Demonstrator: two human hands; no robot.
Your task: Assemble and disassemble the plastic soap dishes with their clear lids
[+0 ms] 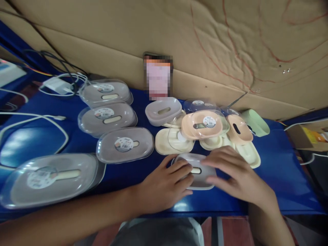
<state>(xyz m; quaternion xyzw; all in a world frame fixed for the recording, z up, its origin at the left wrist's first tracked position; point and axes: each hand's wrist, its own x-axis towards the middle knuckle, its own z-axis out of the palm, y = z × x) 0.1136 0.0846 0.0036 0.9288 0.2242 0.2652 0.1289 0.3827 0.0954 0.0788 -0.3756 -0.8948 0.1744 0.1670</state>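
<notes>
Lower centre of the frame: both hands rest on a grey soap box (pixel 196 171) lying on the blue table (pixel 276 177). The left hand (pixel 164 186) lies flat over its left half, fingers extended, nothing enclosed in its grip. The right hand (pixel 234 176) covers its right edge likewise, palm down. Judged step: pressing the box's parts together. Next move likely calls for even downward pressure. Four finished lidded grey boxes (pixel 124 145) lie at left; loose cream and peach parts (pixel 205 124) are heaped just behind.
</notes>
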